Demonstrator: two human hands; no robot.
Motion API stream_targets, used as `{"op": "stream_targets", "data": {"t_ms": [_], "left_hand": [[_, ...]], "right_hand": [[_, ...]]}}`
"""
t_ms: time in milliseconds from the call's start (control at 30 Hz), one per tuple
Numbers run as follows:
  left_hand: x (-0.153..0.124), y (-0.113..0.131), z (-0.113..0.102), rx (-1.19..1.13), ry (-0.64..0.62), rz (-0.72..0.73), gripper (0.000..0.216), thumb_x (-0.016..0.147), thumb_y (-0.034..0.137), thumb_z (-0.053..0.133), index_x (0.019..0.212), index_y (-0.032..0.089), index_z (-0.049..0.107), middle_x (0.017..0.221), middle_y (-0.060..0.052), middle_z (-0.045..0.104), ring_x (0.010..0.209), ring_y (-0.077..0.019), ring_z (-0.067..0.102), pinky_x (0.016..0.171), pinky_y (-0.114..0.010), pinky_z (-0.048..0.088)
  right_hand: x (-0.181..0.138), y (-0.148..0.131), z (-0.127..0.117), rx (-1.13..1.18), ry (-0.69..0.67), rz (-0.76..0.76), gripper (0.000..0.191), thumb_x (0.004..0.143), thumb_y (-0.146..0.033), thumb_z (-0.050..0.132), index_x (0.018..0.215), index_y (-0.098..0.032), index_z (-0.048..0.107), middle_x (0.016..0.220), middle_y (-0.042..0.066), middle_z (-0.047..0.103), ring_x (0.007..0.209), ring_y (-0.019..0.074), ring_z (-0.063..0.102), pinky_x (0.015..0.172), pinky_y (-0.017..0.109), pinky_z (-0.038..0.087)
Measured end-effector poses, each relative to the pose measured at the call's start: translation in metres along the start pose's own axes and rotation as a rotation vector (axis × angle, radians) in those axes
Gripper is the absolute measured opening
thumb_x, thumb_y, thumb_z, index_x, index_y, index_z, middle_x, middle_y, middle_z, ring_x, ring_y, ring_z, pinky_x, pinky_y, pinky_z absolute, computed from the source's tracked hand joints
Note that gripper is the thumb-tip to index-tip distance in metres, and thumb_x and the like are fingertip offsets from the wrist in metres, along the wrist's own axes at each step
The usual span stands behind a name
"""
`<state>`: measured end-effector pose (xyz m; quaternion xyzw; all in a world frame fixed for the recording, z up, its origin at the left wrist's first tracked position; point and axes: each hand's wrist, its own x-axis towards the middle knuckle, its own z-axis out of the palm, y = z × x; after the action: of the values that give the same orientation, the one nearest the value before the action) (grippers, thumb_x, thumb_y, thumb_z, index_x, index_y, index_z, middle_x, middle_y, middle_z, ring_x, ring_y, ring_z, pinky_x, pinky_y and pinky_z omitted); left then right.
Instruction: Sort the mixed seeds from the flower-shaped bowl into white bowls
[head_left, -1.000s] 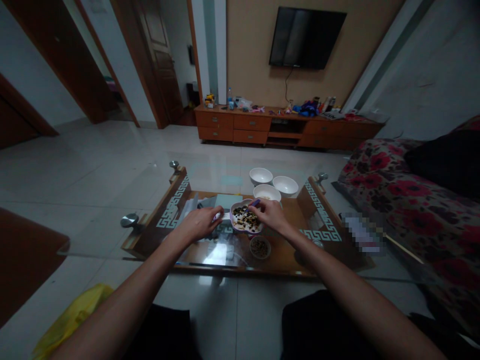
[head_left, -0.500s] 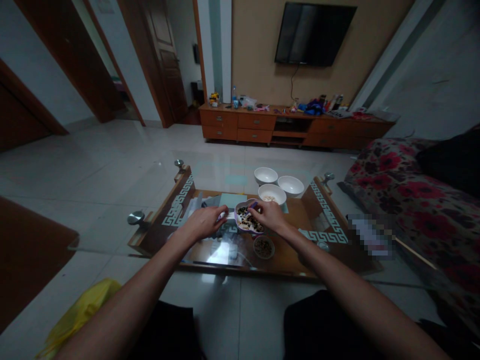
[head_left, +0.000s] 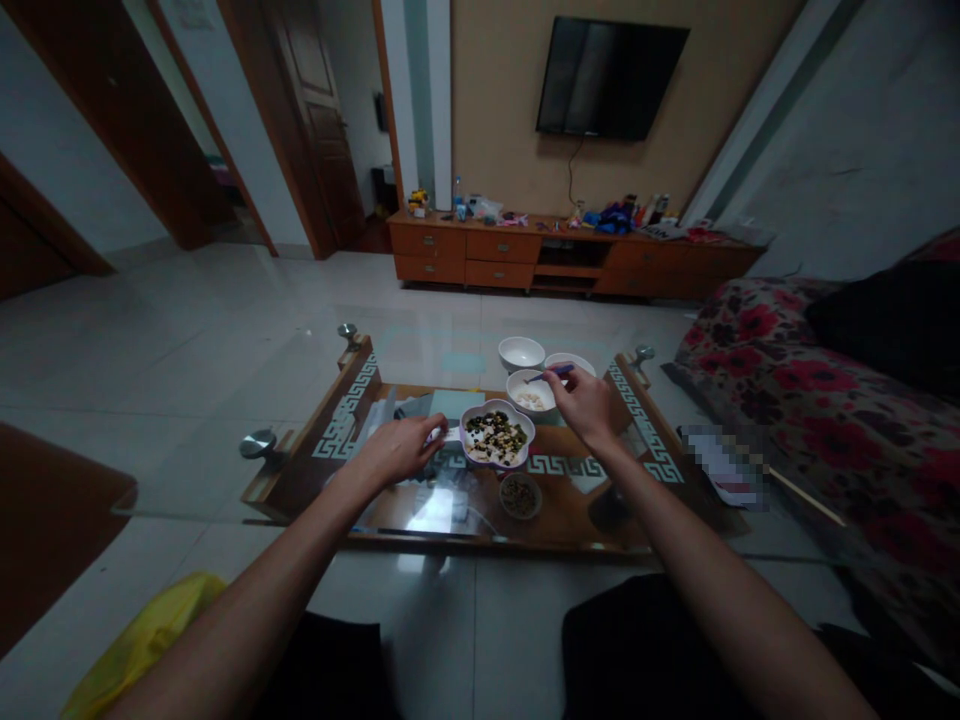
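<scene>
My left hand [head_left: 405, 445], left of the frame's centre, is closed around the handle [head_left: 444, 434] of a flower-shaped dish [head_left: 481, 461]. The dish is at the centre of the frame, upright on the glass tabletop [head_left: 450, 515], and contains a mix of dark and pale pieces. My right hand [head_left: 589, 405], right of centre, grips a thin blue-purple implement [head_left: 560, 370] between thumb and fingers; its tip points left over the nearest white bowl [head_left: 517, 395]. Whether the tip carries a piece is too small to tell. That bowl stands just beyond the dish and contains pale pieces. Two further white bowls are grouped close behind it: one at upper left of the group [head_left: 521, 353], the other at its right [head_left: 571, 362], partly covered by my right hand. A small round bowl [head_left: 520, 514], filled with mixed small pieces, is positioned below the dish in the frame. The glass is mounted above a wooden base [head_left: 296, 480] with a pale key-pattern border. A yellow bag [head_left: 150, 630] occupies the lower left, a floral sofa [head_left: 757, 325] the right side, and a low cabinet [head_left: 499, 260] with a wall-mounted television [head_left: 611, 78] the upper part.
</scene>
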<state>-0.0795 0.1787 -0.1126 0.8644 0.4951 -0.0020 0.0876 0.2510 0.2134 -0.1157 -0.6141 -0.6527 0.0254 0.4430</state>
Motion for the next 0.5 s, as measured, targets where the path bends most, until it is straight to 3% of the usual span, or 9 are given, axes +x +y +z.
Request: {"op": "stream_targets", "data": {"t_ms": [167, 333, 500], "left_hand": [[0.001, -0.001, 0.0, 0.002, -0.005, -0.004, 0.027, 0.108, 0.037, 0.048, 0.129, 0.024, 0.061, 0.114, -0.012, 0.078, 0.099, -0.0308, 0.074, 0.081, -0.037, 0.054], [-0.001, 0.001, -0.002, 0.002, -0.013, -0.017, 0.027, 0.108, 0.037, 0.048, 0.128, 0.024, 0.061, 0.116, -0.013, 0.078, 0.1, -0.0306, 0.074, 0.081, -0.036, 0.054], [0.0, -0.001, 0.0, 0.012, -0.014, -0.02, 0.027, 0.109, 0.038, 0.047, 0.128, 0.024, 0.06, 0.114, -0.013, 0.077, 0.101, -0.0315, 0.073, 0.082, -0.037, 0.054]], "right_hand": [[0.005, 0.013, -0.01, -0.032, 0.034, 0.011, 0.038, 0.099, -0.051, 0.06, 0.105, -0.022, 0.084, 0.1, 0.012, 0.083, 0.079, 0.0272, 0.074, 0.073, 0.034, 0.052], [0.004, 0.003, -0.011, 0.009, 0.005, -0.004, 0.034, 0.099, -0.047, 0.062, 0.105, -0.022, 0.083, 0.101, 0.011, 0.083, 0.083, 0.0268, 0.075, 0.075, 0.034, 0.052], [-0.011, -0.014, 0.007, 0.061, -0.227, -0.085, 0.023, 0.097, -0.039, 0.067, 0.099, -0.023, 0.082, 0.093, 0.007, 0.082, 0.078, 0.0223, 0.075, 0.071, 0.031, 0.051]]}}
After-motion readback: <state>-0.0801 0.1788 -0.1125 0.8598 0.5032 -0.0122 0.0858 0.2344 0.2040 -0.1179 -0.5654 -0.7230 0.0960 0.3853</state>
